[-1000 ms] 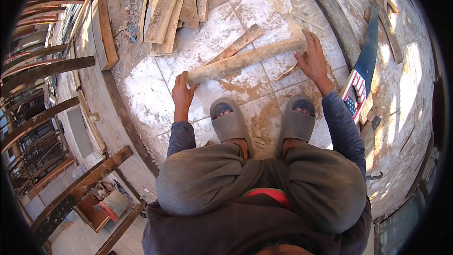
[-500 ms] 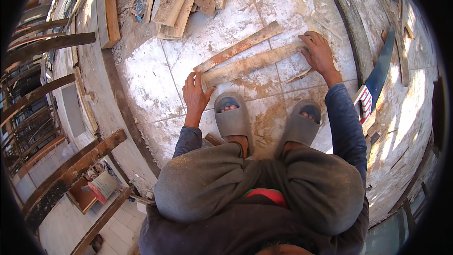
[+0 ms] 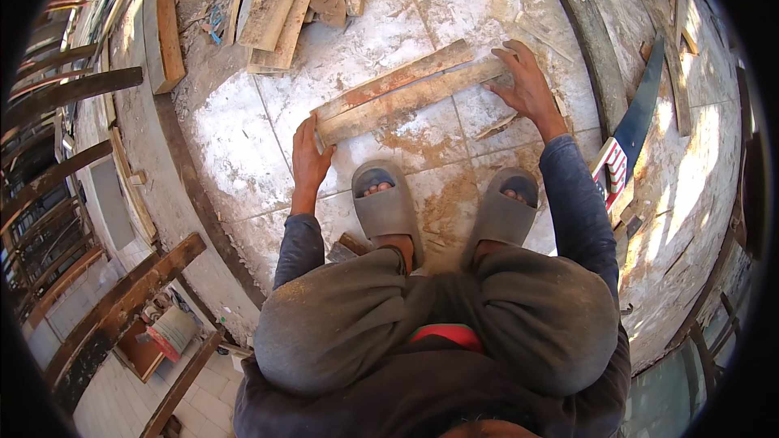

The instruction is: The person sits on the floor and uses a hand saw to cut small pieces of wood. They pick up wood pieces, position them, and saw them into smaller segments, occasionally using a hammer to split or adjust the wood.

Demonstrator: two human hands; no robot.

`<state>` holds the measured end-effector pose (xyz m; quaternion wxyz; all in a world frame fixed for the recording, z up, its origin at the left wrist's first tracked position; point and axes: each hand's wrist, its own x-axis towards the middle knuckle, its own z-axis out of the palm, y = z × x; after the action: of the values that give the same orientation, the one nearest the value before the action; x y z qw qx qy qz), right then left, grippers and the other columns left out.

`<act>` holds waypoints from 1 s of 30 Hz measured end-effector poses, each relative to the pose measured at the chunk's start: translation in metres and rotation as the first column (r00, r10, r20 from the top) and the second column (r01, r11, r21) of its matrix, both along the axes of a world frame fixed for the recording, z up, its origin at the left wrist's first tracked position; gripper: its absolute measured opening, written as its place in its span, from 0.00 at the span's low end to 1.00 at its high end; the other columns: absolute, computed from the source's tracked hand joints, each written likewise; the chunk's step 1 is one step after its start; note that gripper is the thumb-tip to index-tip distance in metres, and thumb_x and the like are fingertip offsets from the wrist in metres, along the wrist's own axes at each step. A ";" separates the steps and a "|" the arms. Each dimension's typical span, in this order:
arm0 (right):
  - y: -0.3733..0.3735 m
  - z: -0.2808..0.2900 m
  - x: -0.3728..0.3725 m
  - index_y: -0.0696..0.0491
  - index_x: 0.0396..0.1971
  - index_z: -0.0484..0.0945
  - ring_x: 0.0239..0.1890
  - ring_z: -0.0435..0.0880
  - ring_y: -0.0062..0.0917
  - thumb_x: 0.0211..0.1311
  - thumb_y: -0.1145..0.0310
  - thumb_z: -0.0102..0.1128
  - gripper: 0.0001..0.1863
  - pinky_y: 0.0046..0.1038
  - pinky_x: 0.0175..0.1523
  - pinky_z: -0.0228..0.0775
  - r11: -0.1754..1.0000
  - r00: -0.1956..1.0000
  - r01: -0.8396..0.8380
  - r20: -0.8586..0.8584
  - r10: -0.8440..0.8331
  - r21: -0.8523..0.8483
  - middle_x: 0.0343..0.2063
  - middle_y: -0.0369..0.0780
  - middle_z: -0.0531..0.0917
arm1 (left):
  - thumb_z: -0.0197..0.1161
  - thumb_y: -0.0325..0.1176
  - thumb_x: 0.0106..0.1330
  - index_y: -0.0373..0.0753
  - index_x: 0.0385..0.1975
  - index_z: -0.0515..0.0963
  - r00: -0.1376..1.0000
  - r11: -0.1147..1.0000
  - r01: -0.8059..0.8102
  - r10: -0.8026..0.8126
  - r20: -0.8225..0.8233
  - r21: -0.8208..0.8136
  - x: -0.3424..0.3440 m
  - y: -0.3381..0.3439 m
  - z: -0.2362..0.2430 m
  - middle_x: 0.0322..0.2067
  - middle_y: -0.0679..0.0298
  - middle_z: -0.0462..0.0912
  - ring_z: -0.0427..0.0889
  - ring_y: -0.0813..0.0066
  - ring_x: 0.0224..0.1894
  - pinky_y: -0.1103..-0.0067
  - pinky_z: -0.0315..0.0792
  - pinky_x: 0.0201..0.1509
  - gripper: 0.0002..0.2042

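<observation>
Two narrow, worn wooden planks lie side by side on the dusty floor before my feet. The far plank (image 3: 381, 85) has reddish stains; the near plank (image 3: 418, 103) is paler and dirt-marked. At their left ends is my left hand (image 3: 309, 161), its fingertips against the far plank's end and its thumb by the near plank's corner. My right hand (image 3: 526, 88) is bent around the near plank's right end, with fingers on the far side and thumb on the near side. A thin gap shows between the planks toward the right.
A stack of rough boards (image 3: 284, 8) lies at the far left. To the right rests a handsaw (image 3: 635, 126) with a red-and-white patterned handle. A long dark beam (image 3: 588, 32) runs beside the tiles. Timber bars (image 3: 122, 308) and a bucket (image 3: 172, 332) are at the left.
The two planks have come closer together, narrowing the gap between them. Both hands stay at the plank ends. The whole view has shifted slightly, so the surroundings appear further left.
</observation>
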<state>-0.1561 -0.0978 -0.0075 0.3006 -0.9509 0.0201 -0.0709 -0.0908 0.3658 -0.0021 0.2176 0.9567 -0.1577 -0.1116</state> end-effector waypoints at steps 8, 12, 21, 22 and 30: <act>0.025 0.013 0.032 0.46 0.66 0.68 0.69 0.66 0.40 0.44 0.64 0.80 0.45 0.39 0.71 0.64 0.963 0.984 -0.175 -0.064 0.166 -0.206 0.66 0.41 0.68 | 0.82 0.25 0.37 0.42 0.70 0.64 0.977 0.978 0.208 -0.207 -0.044 0.017 0.030 0.002 0.015 0.69 0.56 0.66 0.65 0.52 0.69 0.66 0.64 0.73 0.51; 0.040 0.015 0.038 0.46 0.67 0.67 0.67 0.68 0.38 0.43 0.65 0.80 0.47 0.38 0.68 0.68 0.953 0.956 -0.239 -0.215 0.198 -0.187 0.66 0.40 0.70 | 0.83 0.25 0.35 0.43 0.70 0.65 0.983 0.985 0.167 -0.169 -0.076 -0.039 0.033 0.006 0.011 0.70 0.57 0.65 0.65 0.53 0.69 0.66 0.63 0.73 0.53; 0.031 0.025 0.016 0.51 0.61 0.70 0.57 0.74 0.37 0.39 0.66 0.81 0.44 0.37 0.61 0.71 0.928 0.933 -0.321 -0.232 0.276 -0.187 0.54 0.40 0.75 | 0.81 0.29 0.36 0.44 0.69 0.64 0.955 0.935 0.289 -0.266 -0.130 0.205 0.040 -0.013 0.024 0.65 0.56 0.69 0.68 0.50 0.65 0.62 0.62 0.71 0.52; 0.031 0.025 0.013 0.51 0.60 0.70 0.56 0.74 0.37 0.39 0.65 0.81 0.43 0.37 0.60 0.71 0.920 0.928 -0.342 -0.221 0.299 -0.191 0.52 0.41 0.75 | 0.81 0.31 0.36 0.43 0.69 0.64 0.943 0.894 0.333 -0.307 -0.131 0.300 0.041 -0.016 0.026 0.64 0.56 0.69 0.68 0.50 0.65 0.61 0.61 0.72 0.51; 0.026 0.022 -0.009 0.55 0.55 0.72 0.54 0.74 0.35 0.30 0.57 0.84 0.46 0.35 0.62 0.69 0.888 0.898 -0.403 -0.282 0.338 -0.220 0.49 0.40 0.75 | 0.77 0.36 0.33 0.41 0.69 0.62 0.898 0.855 0.436 -0.433 -0.078 0.279 0.036 -0.053 0.028 0.56 0.53 0.69 0.68 0.53 0.61 0.60 0.61 0.67 0.53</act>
<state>-0.1656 -0.0719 0.0147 0.1700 -0.9707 -0.1373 0.0997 -0.0553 0.3132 0.0262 0.0454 0.9171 -0.3499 -0.1858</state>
